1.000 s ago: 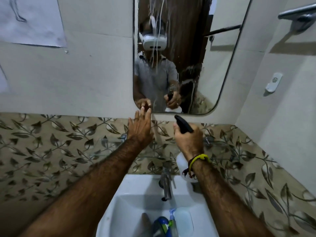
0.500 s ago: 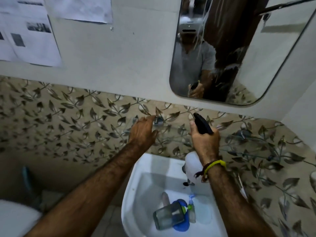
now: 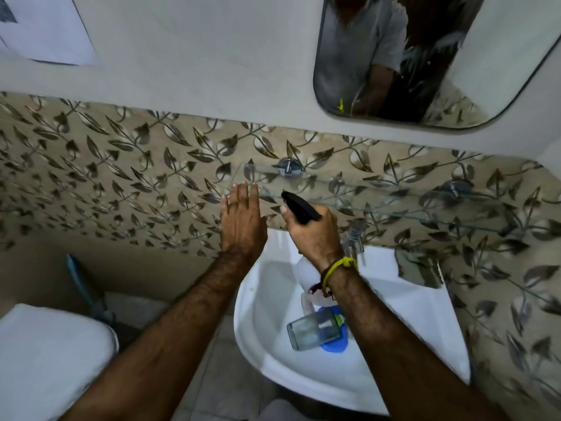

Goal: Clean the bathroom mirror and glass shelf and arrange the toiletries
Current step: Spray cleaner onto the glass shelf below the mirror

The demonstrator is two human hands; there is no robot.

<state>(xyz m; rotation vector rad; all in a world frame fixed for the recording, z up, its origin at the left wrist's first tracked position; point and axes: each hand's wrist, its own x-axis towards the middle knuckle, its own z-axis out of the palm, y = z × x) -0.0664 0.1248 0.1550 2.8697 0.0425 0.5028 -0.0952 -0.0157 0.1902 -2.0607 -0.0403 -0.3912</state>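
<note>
I take the sink [image 3: 273,354] as my landmark. My right hand [image 3: 315,235] is above its back edge, fingers clamped on the black head of the spray bottle [image 3: 300,209]; the white body of the bottle hangs below the wrist, over the basin. The nozzle points up and left toward the front edge of the glass shelf [image 3: 379,189], which runs along the leaf-patterned tiles above the sink and carries nothing that I can see. My left hand [image 3: 243,223] is above the sink's left rim, flat, fingers straight and close together, holding nothing, with the fingertips at the shelf's left end; I cannot tell whether they touch the glass. Inside the basin lie the toiletries: a clear jar [image 3: 312,329] on its side over something blue. A grey cloth [image 3: 419,267] lies on the sink's back right corner, just right of the tap [image 3: 353,235]. The mirror [image 3: 485,71] hangs above the sink, streaked with runs of liquid.
</note>
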